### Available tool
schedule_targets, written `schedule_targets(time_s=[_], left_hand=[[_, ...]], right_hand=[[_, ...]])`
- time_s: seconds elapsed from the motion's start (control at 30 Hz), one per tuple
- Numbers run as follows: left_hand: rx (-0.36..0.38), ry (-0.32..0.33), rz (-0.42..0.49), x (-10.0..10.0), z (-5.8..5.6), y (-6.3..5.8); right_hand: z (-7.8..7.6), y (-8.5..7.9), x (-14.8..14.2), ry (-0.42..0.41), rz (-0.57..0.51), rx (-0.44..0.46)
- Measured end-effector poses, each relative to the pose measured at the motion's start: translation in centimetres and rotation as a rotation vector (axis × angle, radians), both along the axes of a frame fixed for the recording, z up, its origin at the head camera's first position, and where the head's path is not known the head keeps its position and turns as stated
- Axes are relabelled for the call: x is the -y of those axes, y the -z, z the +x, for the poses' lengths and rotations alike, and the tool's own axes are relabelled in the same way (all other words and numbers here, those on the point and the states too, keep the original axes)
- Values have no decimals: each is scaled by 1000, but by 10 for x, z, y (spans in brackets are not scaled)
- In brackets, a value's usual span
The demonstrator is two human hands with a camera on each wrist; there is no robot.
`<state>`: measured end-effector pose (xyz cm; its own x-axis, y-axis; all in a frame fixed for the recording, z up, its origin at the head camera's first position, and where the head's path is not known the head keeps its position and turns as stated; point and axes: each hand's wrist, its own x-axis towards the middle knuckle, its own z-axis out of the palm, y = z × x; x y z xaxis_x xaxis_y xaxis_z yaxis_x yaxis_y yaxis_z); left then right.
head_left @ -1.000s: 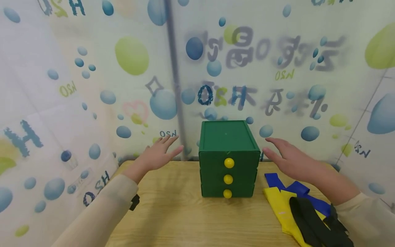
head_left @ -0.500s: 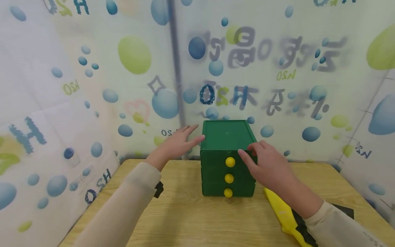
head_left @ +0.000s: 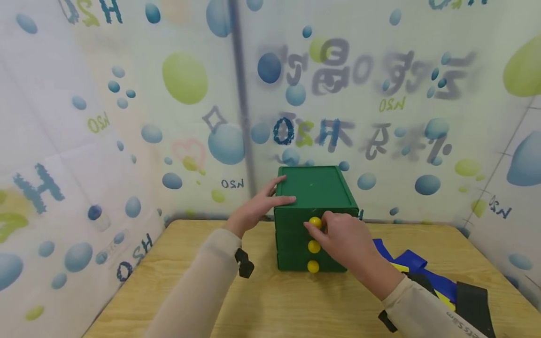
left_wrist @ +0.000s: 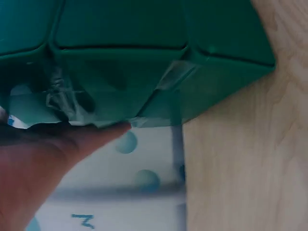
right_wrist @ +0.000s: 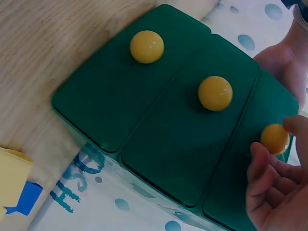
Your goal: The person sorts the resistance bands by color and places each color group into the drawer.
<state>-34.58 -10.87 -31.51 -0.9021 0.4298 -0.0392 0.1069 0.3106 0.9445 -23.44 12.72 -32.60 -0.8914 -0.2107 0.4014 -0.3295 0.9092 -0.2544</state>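
A green box of drawers (head_left: 310,187) stands on the wooden table, one round yellow knob on each of its three drawer fronts. My left hand (head_left: 255,210) rests at the box's upper left edge, thumb over the top and fingers extended. In the left wrist view, a straight finger of it lies along the box's side, where clear tape (left_wrist: 175,74) shows. My right hand (head_left: 348,238) has thumb and curled forefinger either side of the top knob (right_wrist: 275,139), pinching it. The middle knob (right_wrist: 215,93) and bottom knob (right_wrist: 147,47) are untouched. All drawers look closed.
Blue strips (head_left: 410,259), yellow pieces and a black piece (head_left: 473,303) lie at the table's right, partly behind my right forearm. A printed curtain (head_left: 190,131) hangs close behind the table and at its sides.
My left hand has moved right, from the air onto the box's upper left edge. My right hand has come in from the right and down to the top knob.
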Motion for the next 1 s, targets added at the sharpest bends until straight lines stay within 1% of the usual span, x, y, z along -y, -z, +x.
schedule_targets(time_s=[0.07,0.13,0.2,0.27,0.37,0.53,0.73,1.0], left_hand=[[52,-2,110,-3,-1,5],[77,-8,192,-7,-2,8],[78,-23,238,-11,-2,10],[82,-40,265,-14,-3,11],[87,-55,277,-16,-4,15],[69,-77,264,-15,-3,19],[46,-89,239,-15,-4,20],[33,-98,215,-13,-2,26]], right_hand=[[-2,3,1,6,10,-42],[-3,5,1,9,20,-81],[-5,6,0,8,29,-118],[-5,7,0,3,38,-153],[-5,8,0,-4,54,-183],[-2,8,2,-9,78,-179],[6,9,1,-10,99,-199],[20,14,1,-51,138,-278]])
